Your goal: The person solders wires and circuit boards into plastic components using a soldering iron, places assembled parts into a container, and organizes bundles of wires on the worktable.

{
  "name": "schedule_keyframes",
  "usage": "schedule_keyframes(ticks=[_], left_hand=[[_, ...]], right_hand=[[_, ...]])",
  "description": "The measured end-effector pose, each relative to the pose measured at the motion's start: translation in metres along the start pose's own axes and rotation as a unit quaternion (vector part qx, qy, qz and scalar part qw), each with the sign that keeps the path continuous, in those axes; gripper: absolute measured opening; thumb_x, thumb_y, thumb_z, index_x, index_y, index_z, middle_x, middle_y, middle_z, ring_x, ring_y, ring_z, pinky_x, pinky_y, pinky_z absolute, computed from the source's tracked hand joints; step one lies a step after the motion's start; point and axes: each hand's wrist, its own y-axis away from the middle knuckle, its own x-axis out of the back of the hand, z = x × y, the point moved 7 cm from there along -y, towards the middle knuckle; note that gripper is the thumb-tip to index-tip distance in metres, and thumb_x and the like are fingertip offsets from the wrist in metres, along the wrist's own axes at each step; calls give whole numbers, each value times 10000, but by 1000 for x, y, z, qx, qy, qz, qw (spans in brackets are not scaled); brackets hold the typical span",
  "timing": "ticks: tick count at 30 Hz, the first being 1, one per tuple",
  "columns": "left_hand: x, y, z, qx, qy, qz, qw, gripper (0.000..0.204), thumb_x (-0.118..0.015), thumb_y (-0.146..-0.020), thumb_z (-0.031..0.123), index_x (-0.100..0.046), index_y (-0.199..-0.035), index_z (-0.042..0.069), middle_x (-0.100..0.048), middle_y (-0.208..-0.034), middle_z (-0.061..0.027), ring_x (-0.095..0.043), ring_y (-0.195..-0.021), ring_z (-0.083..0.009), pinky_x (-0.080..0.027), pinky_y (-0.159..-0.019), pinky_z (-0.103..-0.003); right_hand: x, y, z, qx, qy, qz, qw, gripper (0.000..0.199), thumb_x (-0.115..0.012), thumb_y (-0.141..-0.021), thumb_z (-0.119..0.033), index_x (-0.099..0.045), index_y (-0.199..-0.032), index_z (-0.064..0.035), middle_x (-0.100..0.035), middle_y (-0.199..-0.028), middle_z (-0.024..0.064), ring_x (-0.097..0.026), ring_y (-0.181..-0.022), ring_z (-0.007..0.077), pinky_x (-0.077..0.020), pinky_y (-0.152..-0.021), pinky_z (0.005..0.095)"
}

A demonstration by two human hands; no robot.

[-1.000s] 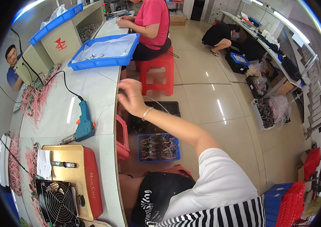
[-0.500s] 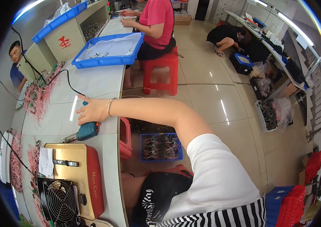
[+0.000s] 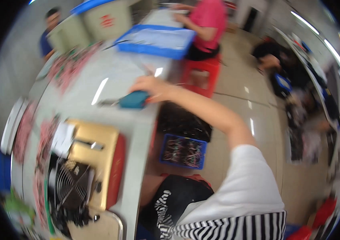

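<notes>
My right hand (image 3: pixel 153 88) is curled round the handle of a teal gun-shaped hand tool (image 3: pixel 134 99) above the bench near its front edge. The tool's thin metal tip points left, away from me. Motion blurs the fingers, and the palm hides most of the handle. My left hand is out of view. Nearer to me on the bench (image 3: pixel 136 152) lie a gold-and-red tin box (image 3: pixel 116 176) and a black fan (image 3: pixel 72 182).
Bundles of pink and green wires (image 3: pixel 68 70) lie along the bench's far side. A blue tray (image 3: pixel 150 50) stands beyond my hand, near a person in pink (image 3: pixel 210 20). A blue crate (image 3: pixel 184 165) of wired parts sits on the floor.
My right hand has closed round the tool it lay spread over before, and the tool has moved with it toward the bench's front edge. The whole view has shifted and blurred.
</notes>
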Motion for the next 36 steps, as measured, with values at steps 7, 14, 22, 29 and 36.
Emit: schedule_keyframes(ticks=[7,14,22,29,36], left_hand=[[2,-16,22,-68,-2,63,996,43,-667,-752,26,-690,-772,-5,-670,-679,-106,-636,-587,-166,-489,-569,-261],[18,8,42,-147,-40,80,985,49,-696,-740,65,-697,-789,53,-627,-645,-68,-580,-542,-189,-440,-531,-284],[66,75,37,-130,-119,221,959,62,-698,-724,50,-685,-784,46,-628,-666,-71,-601,-602,-210,-459,-558,-311],[164,209,4,-60,-4,580,812,118,-532,-915,51,-624,-884,-16,-554,-683,5,-497,-590,-40,-391,-529,-181],[201,112,102,-140,-74,456,876,133,-593,-887,110,-640,-882,-14,-583,-706,3,-515,-611,-36,-381,-547,-188]], right_hand=[[56,87,-52,-143,-443,266,844,472,-677,-817,-199,-535,-1218,7,-590,-1195,158,-557,-1108,242,-409,-967,347],[25,124,-105,-35,-597,236,766,554,-714,-751,-185,-479,-1234,-49,-459,-1282,136,-378,-1179,243,-254,-1014,437],[-3,96,-206,-13,-686,119,718,397,-719,-690,-94,-474,-1002,-89,-454,-983,31,-464,-653,111,-290,-677,305],[-13,75,-230,-6,-671,85,737,441,-782,-693,-194,-455,-957,-61,-469,-973,68,-518,-522,131,-290,-589,299],[-20,68,-248,-16,-559,103,823,426,-707,-770,-195,-450,-1051,-5,-494,-1047,142,-521,-605,173,-384,-569,286]])
